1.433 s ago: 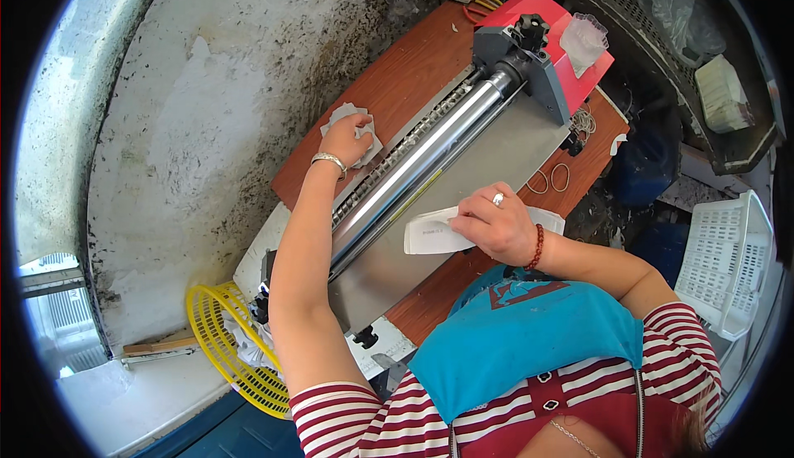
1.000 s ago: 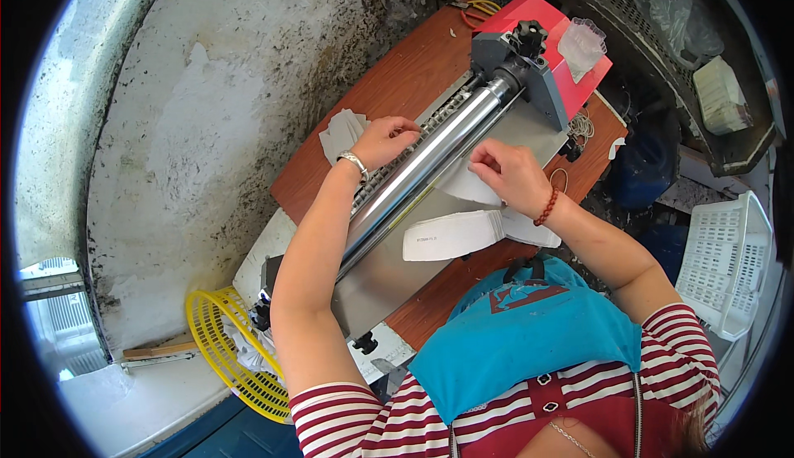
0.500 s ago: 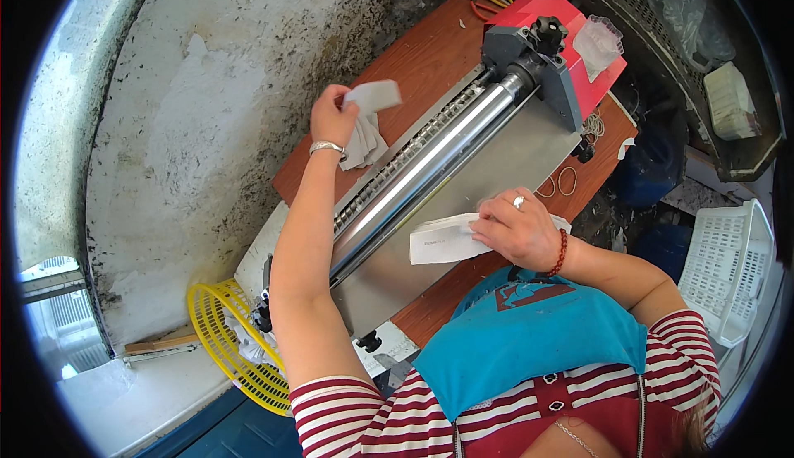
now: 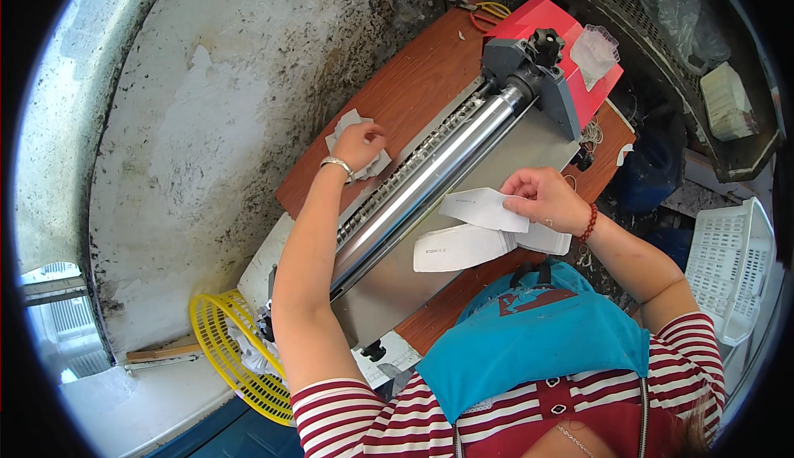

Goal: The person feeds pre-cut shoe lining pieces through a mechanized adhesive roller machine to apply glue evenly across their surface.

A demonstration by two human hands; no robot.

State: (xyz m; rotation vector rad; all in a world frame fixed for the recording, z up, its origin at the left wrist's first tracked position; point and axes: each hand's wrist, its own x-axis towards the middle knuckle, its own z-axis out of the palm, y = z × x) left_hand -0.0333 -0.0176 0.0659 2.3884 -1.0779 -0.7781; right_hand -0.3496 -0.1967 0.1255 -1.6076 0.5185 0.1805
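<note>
head | left hand [image 4: 357,145] flat on grey pieces [image 4: 347,127], pinning that pile on desk [image 4: 397,86] behind roller [image 4: 430,178] | right hand [image 4: 542,197] pinches one white sheet [image 4: 484,210] above stack [image 4: 459,247], feed side, likely ready for roller

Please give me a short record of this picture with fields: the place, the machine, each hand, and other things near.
place: wooden table beside a stained wall
machine: long roller machine with a red end box
left hand: resting on a small pile of pale pieces behind the roller
right hand: holding one white piece above a stack of white pieces on the metal plate
nearby: yellow wire grille, white plastic basket
</note>
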